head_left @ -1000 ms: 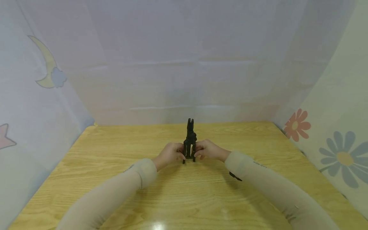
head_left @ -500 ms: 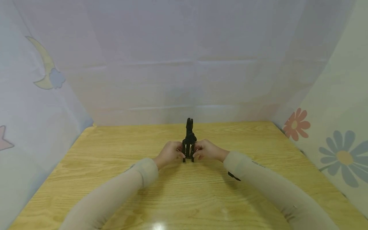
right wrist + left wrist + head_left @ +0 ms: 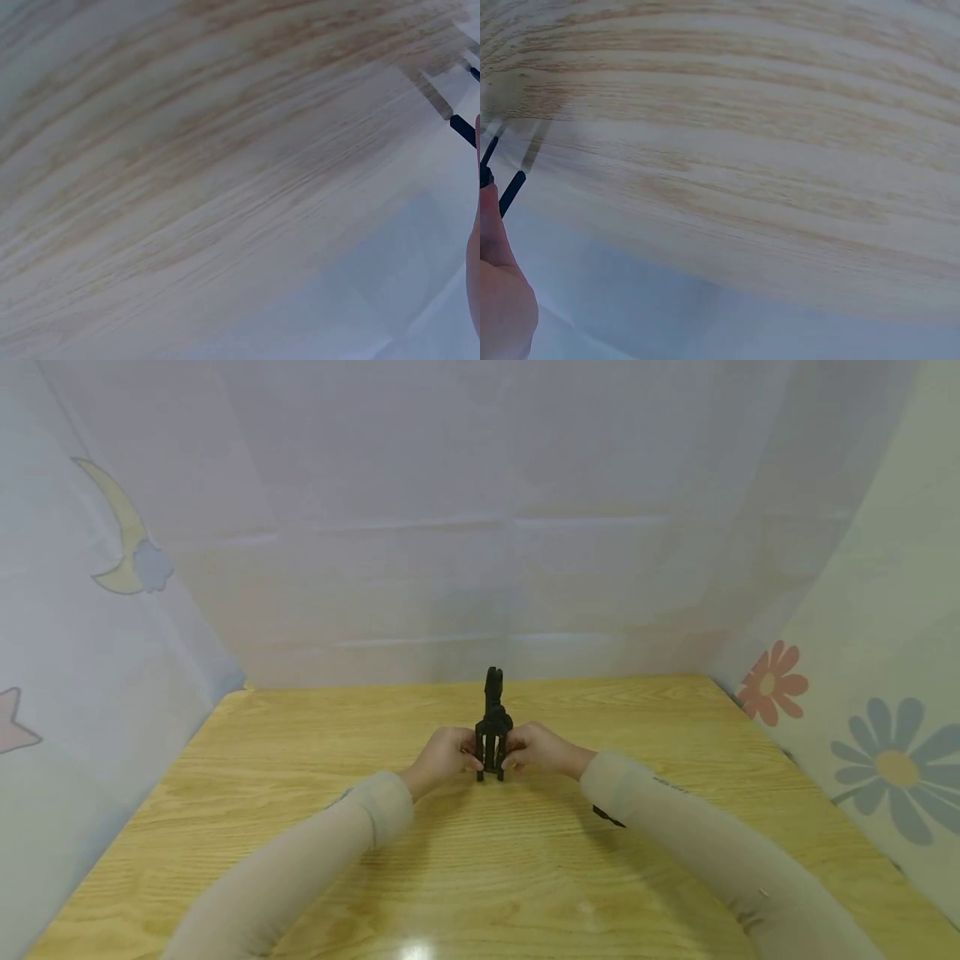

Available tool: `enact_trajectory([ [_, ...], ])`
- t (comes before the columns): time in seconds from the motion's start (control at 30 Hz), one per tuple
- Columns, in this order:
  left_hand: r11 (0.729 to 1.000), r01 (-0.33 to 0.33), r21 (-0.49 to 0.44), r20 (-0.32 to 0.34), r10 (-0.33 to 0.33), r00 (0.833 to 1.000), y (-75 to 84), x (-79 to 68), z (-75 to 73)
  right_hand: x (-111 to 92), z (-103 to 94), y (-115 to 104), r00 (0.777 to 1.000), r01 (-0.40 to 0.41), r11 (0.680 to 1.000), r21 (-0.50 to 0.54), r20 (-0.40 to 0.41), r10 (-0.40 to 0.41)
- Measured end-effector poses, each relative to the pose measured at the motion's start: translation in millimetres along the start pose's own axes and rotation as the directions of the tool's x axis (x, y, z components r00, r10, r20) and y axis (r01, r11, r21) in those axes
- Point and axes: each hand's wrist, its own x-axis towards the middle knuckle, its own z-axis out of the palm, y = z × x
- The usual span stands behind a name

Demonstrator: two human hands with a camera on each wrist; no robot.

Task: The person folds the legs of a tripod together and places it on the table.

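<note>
A small black stand with slim legs (image 3: 493, 722) stands upright near the middle of the wooden table, its narrow two-pronged top pointing up. On its left side my left hand (image 3: 441, 756) pinches a leg between thumb and fingers. My right hand (image 3: 543, 750) grips the opposite leg in the same way. In the left wrist view, part of the left hand (image 3: 506, 311) and dark leg tips (image 3: 511, 191) show at the left edge. A sliver of the right hand (image 3: 474, 277) and a black leg end (image 3: 463, 129) appear in the right wrist view. Most fingertips are hidden behind the legs.
The wood-grain table (image 3: 480, 877) reaches back to a pale cloth backdrop (image 3: 390, 577). Cloth sides stand left and right, printed with a moon (image 3: 123, 527) and flowers (image 3: 896, 768). A dark flat piece (image 3: 607, 816) shows beneath the right sleeve.
The stand has turned slightly, and its front legs look a little closer together. Both hands have shifted very slightly with it and keep their hold.
</note>
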Motion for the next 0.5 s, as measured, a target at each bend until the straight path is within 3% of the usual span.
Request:
enact_trajectory([
  [0.27, 0.999, 0.002, -0.042, 0.017, -0.002, 1.000, -0.4, -0.9, -1.0, -1, -6.7, 0, 0.997, -0.052, 0.998, -0.038, 0.046, 0.054],
  [0.5, 0.997, 0.033, -0.075, 0.007, -0.033, 0.999, -3.3, 1.1, -1.5, 0, -16.0, 2, 0.998, -0.032, 0.997, -0.069, -0.050, 0.028],
])
